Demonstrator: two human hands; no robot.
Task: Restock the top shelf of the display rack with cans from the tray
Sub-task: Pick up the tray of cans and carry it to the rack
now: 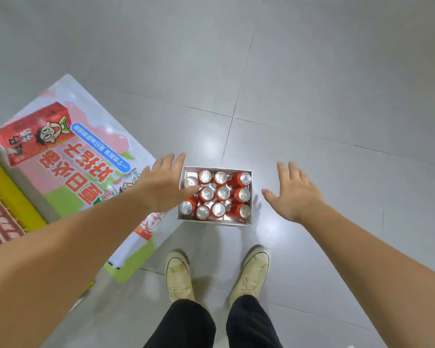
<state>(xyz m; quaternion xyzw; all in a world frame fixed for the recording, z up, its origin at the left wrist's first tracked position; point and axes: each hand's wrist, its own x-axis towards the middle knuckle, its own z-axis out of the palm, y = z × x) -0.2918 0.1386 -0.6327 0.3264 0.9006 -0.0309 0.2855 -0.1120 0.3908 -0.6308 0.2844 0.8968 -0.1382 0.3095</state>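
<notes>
I look straight down at the tray (211, 221), a shallow white box standing on the grey tiled floor (312, 96) just ahead of my pale shoes (177, 275). It holds red cans (222, 193) upright in rows, silver tops up, with the right-hand column leaning a little. My left hand (165, 183) hovers over the tray's left edge, fingers straight and spread, holding nothing and covering part of the left column. My right hand (293, 194) hangs to the right of the tray, clear of it, also spread and holding nothing. A printed poster (68, 156) lies flat on the floor to the left, one corner reaching the tray.
</notes>
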